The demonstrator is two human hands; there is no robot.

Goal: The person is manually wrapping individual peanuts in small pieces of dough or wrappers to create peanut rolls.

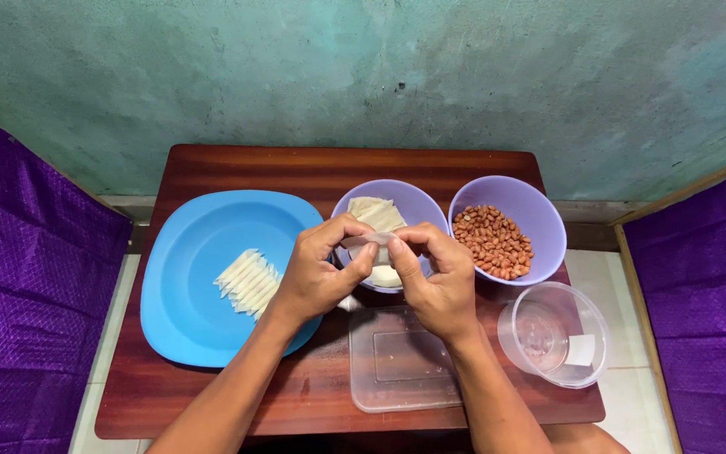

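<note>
My left hand point(321, 269) and my right hand point(432, 273) meet above the middle of a small brown table point(212, 395). Together they pinch a thin pale wrapper strip point(370, 241) between thumbs and fingertips. Right behind the hands stands a lilac bowl point(413, 197) with a stack of pale wrapper sheets point(376, 212). To its right, a second lilac bowl point(539, 219) holds peanuts point(491, 241). On the left, a blue plate point(186, 277) carries a row of several white rolled sticks point(249, 282).
A clear flat plastic lid point(401, 361) lies under my right wrist. A clear round container point(555, 335) with a little liquid stands at the front right. Purple cloth point(18, 303) hangs on both sides, and a green wall point(363, 76) is behind the table.
</note>
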